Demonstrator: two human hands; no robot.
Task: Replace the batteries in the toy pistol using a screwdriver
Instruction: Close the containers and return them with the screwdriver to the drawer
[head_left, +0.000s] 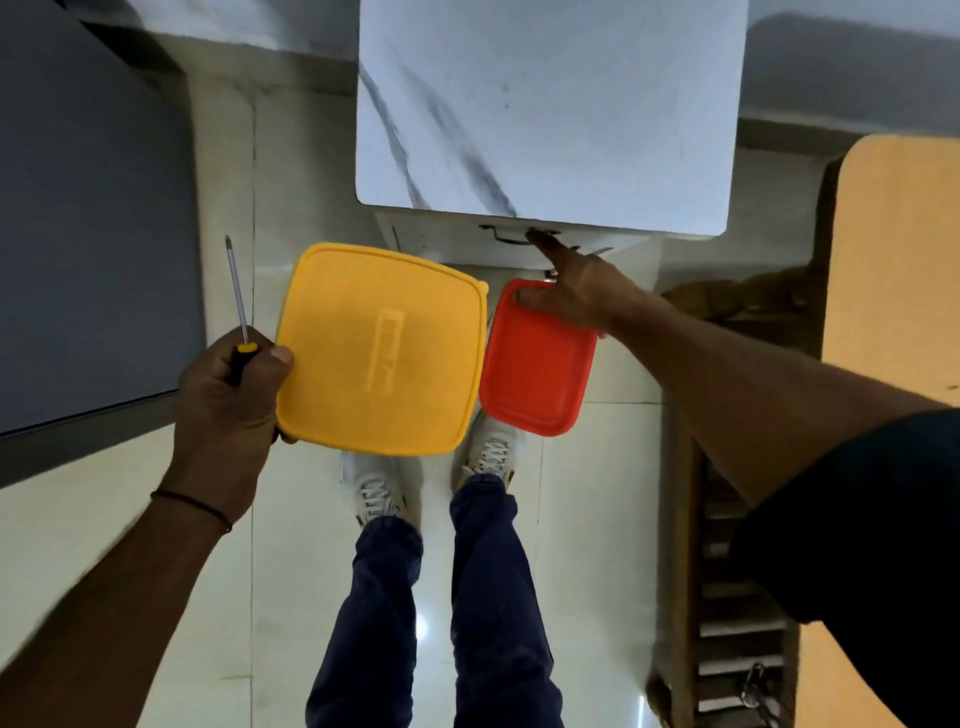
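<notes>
My left hand (228, 410) grips a screwdriver (238, 306) with a black and yellow handle, its metal shaft pointing up and away, and also holds the edge of a square yellow-lidded container (379, 348). My right hand (576, 291) holds a smaller red-lidded container (535, 364) by its far edge, while its index finger reaches to the metal drawer handle (506, 236) under the marble table top (550, 114). No toy pistol or batteries are in view.
I stand on a pale tiled floor, my white shoes (374, 488) and blue trousers below the containers. A dark grey panel (88, 234) lies to the left, a tan surface (898, 249) and a wooden slatted frame (737, 597) to the right.
</notes>
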